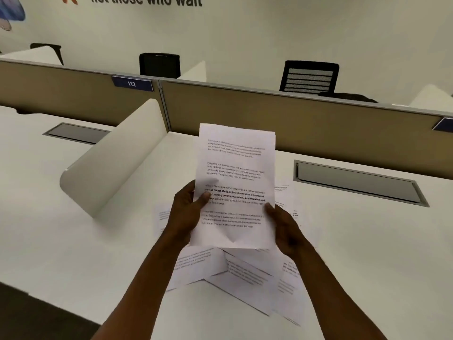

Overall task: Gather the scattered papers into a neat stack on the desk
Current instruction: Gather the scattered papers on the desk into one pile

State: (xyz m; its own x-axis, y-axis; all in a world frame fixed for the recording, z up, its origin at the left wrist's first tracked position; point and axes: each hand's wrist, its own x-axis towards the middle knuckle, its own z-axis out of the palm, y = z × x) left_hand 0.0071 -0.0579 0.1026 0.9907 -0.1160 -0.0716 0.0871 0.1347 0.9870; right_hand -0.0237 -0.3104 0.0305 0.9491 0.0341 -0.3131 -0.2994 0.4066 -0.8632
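Observation:
I hold a small bundle of printed white papers [236, 173] upright above the white desk [73, 241]. My left hand [187, 212] grips its left edge with the thumb across the text. On the lower right edge, my right hand [282, 231] pinches the bundle. Several loose printed sheets [242, 273] lie overlapping and askew on the desk beneath and around my hands; one sheet [290, 278] pokes out at the right, another [163, 217] shows behind my left wrist.
A curved white side divider [117, 158] stands on the desk to the left. A tan partition [294, 114] runs along the back, with black office chairs [308, 76] beyond it. A grey cable hatch [355, 182] sits at the right, another [76, 133] at the left.

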